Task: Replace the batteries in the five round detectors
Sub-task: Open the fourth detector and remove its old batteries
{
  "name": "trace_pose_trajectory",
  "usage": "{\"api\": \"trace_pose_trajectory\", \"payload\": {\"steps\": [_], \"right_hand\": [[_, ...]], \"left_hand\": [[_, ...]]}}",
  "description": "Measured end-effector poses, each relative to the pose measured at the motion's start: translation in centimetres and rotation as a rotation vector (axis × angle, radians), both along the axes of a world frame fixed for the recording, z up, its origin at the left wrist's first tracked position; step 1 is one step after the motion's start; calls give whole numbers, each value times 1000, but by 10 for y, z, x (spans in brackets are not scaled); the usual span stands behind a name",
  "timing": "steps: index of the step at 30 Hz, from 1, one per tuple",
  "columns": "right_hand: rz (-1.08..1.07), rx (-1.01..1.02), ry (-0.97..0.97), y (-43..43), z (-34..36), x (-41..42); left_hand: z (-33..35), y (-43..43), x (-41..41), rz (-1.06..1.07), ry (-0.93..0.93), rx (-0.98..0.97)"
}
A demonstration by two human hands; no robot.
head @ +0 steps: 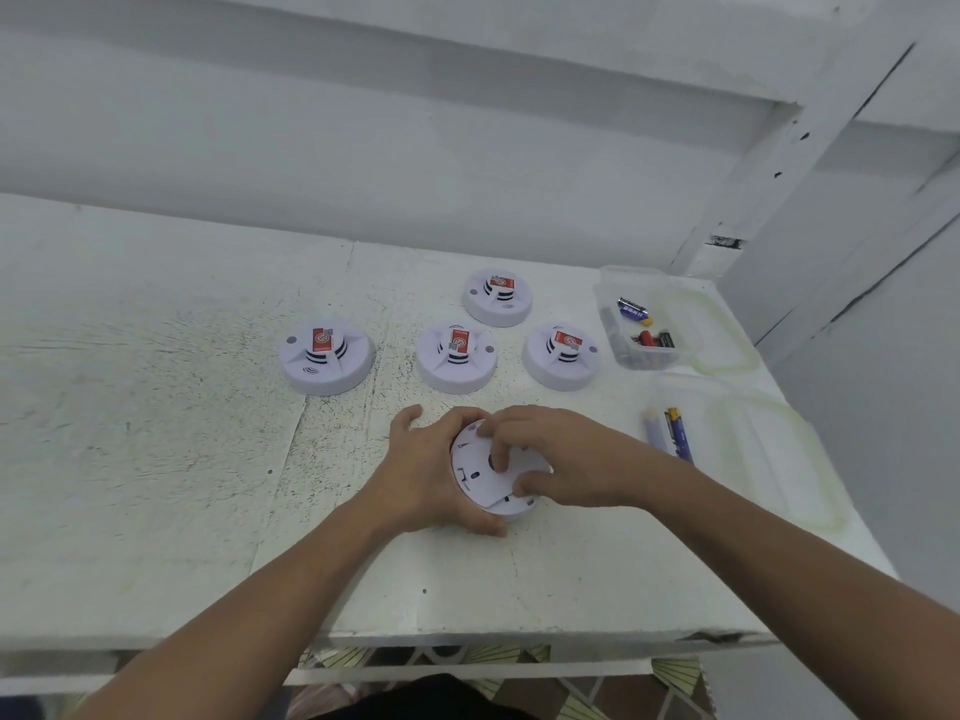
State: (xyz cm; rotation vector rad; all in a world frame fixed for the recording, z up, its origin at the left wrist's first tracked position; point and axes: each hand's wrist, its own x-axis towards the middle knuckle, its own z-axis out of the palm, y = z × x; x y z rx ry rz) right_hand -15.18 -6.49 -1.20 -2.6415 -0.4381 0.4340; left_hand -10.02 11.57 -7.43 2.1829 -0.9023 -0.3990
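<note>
head view. the table (156, 459) was white and scuffed, with dark speckling. five round detectors were counted on it, all white.

detector in work (485, 480): it sat at the near centre of the table, turned flat side up. the exposed back showed small slots and a dark round mark near the middle. a seam line ran along its near edge.

left grip (431, 480): its fingers were curled round the left rim of this detector, with the thumb at the near edge, so it grasped the detector.

right grip (566, 459): it lay over the top, fingertips bent down onto the back plate and thumb against the near right side, so it also grasped the detector.

remaining detectors, four counted, all dome side up and well apart from the grips:
- left detector (326, 358)
- middle detector (456, 358)
- far detector (497, 297)
- right detector (562, 356)

each carried a red label on a raised centre ringed by dark slits.

containers, two counted, both clear plastic, at the right edge of the table. the far container (631, 275) held a blue battery (632, 309), a red and black battery (652, 339) and some darker ones, whose number could not be told. the near container (753, 433) held a blue and yellow battery (679, 433) and a pale battery (653, 431) side by side.
</note>
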Motion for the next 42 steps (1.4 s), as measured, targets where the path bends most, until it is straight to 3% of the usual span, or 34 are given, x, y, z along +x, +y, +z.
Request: {"api": "trace_pose_trajectory", "payload": {"steps": [10, 15, 17, 21, 23, 26, 30, 35, 42], "right_hand": [[2, -42, 34, 14, 12, 7], [-126, 89, -12, 12, 5, -4], [-283, 233, -11, 10, 1, -8], [-831, 735, -50, 2, -14, -12], [-1065, 830, -83, -2, -22, -13], [-1165, 523, -187, -1, -31, -16], [-1098, 238, -293, 4, -42, -19], [-935, -170, -275, 2, -50, -17], [-815, -367, -174, -5, -48, -14]], "left_hand": [[-3, -1, -1, 11, -9, -25], [-3, -1, 0, 22, -15, -12], [-3, -1, 0, 22, -21, -1], [-2, 1, -1, 21, 5, -21], [-2, 1, -1, 20, 0, -20], [-4, 1, -1, 13, 0, -14], [-3, 0, -2, 16, 6, -32], [-1, 0, -3, 12, 10, -43], [-5, 0, -2, 3, -1, -21]]}}
